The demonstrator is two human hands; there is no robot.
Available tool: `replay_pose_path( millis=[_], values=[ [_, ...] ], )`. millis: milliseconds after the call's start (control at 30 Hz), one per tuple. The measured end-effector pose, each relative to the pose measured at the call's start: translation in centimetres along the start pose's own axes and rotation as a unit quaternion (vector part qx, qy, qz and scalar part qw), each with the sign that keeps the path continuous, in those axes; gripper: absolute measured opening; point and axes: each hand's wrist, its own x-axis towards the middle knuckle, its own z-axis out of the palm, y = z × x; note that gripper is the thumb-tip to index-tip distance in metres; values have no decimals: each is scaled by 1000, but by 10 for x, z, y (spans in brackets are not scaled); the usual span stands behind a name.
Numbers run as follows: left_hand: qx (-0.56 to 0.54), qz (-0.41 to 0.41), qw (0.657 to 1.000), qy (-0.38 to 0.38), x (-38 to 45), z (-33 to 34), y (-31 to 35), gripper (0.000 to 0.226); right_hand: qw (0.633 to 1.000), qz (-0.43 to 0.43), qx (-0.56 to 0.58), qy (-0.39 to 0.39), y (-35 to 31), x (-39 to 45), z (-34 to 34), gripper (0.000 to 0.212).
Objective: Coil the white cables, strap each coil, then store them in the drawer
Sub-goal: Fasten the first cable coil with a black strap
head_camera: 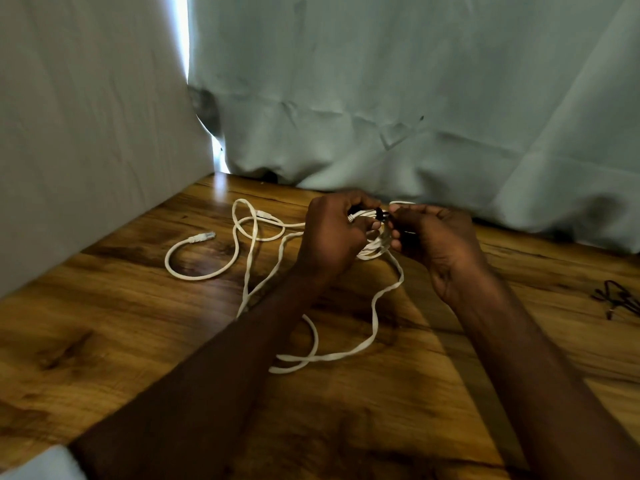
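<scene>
Both forearms reach forward, left hand (332, 233) and right hand (440, 244) close together, fingers curled.

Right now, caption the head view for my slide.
Both hands fasten a black strap round a white cable coil.

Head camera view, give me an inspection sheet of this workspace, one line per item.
Surface: wooden table, glossy, partly shadowed.
Job's things: small coil held between both hands with a black strap at its top.
Clutter: dark straps at the table's right edge.
Grips: left hand grips the coil; right hand pinches the strap.
Cables: loose white cable sprawls uncoiled on the table, one plug lying free.
Surroundings: pale cloth backdrop behind and left; no drawer seen.
</scene>
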Motion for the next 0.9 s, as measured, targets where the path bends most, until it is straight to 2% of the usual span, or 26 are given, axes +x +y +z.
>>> replay_pose_path(
  millis=[133,267,400,600,700,767,900],
  values=[
    [16,7,1000,-7,-1,2,2,23,998,-31,-25,38,1,-4,1,7],
    [20,12,1000,-6,-2,2,2,24,993,-73,-91,30,0,-5,2,9],
    [10,5,1000,-5,-1,2,1,24,977,-126,-164,50,3,-4,6,13],
    [19,5,1000,-1,1,3,-4,23,960,-164,-206,96,7,-5,13,10],
    [19,2,1000,-1,1,3,-5,24,948,-186,-243,88,5,-4,9,9],
    [17,-1,1000,0,1,3,-4,23,932,-217,-280,76,4,-3,7,7],
    [51,13,999,7,0,3,-3,19,860,-328,-387,61,5,-4,10,20]
  ],
)
